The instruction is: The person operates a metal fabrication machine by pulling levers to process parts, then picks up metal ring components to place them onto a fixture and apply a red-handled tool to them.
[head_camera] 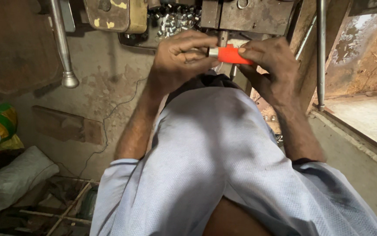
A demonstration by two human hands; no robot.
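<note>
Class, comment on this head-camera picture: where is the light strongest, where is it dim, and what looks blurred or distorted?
Head view: daylight is strongest at the opening on the right; the floor corner with the sacks is dim; the red tube, held by left hand and right hand, is slightly soft; the wide lens bows the metal lever.

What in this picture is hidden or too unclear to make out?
- Orange cylinder with metal cap: head view; its right end is covered by the right hand.
- Left hand: its fingertips curl around the cap, so the grip there is hidden.
- Press machine: cut off by the top edge.
- Small metal pieces: too small to tell their shape.
- Metal lever: its upper end is cut off by the top edge.
</note>
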